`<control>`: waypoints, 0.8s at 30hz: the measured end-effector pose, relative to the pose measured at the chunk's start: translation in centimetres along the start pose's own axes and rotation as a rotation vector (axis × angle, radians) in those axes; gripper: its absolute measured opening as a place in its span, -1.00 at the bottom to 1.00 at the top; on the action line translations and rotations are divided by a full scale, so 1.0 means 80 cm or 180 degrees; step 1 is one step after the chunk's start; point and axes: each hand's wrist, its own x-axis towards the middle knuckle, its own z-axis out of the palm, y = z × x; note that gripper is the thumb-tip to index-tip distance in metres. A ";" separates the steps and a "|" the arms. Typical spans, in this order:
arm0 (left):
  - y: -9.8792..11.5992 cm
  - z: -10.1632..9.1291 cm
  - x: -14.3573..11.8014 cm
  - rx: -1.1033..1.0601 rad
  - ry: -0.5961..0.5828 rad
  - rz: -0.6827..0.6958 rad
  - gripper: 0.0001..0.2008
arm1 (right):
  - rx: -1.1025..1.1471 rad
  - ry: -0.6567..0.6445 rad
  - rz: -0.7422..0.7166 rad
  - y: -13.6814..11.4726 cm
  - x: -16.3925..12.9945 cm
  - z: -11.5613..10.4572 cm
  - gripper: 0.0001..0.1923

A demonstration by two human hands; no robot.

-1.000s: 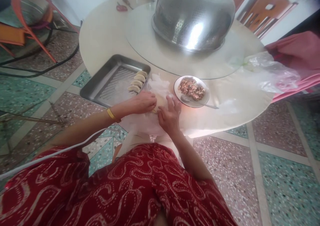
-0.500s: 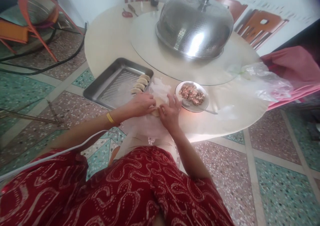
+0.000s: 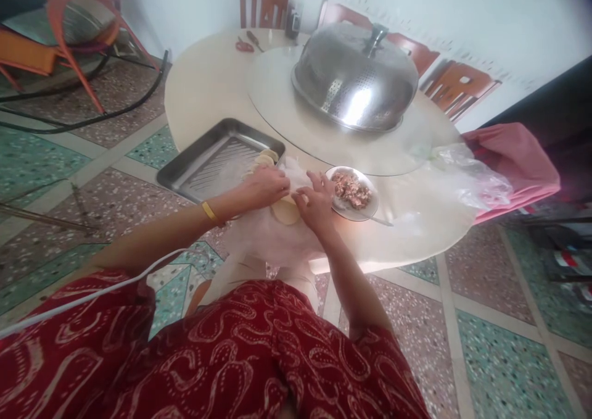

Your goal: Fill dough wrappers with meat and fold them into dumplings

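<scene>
Head view: the left hand point(image 3: 266, 186) and right hand point(image 3: 316, 204) meet at the near edge of the round bench point(image 3: 203, 86), fingers curled and pinching a pale round dumpling wrapper point(image 3: 285, 211) that shows between and just below them; under it lies a sheet of thin white plastic point(image 3: 272, 237) draping off the bench edge; at 10 o'clock from the hands a steel tray point(image 3: 208, 160) holds a few folded dumplings point(image 3: 264, 157) at its near right end; at 2 o'clock, just beside the right hand, a small plate of minced filling point(image 3: 352, 190); at 12 o'clock, well apart, a domed steel food cover point(image 3: 356, 79) on a turntable point(image 3: 277, 92); at 3 o'clock a crumpled clear bag point(image 3: 467, 175)
</scene>
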 end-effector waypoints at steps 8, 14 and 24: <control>-0.019 -0.041 0.038 -0.0744 0.0530 -0.0336 -0.79 | 0.0425 -0.0053 -0.0052 0.012 0.068 -0.041 -0.87; 0.026 -0.044 -0.006 -0.2749 0.1618 -0.1174 -0.80 | 0.0275 0.0099 -0.0318 -0.003 0.103 -0.082 -0.85; 0.114 0.024 0.004 -0.5590 0.1205 -0.1771 -0.33 | -0.0384 -0.0198 -0.0543 -0.035 0.068 -0.102 -0.79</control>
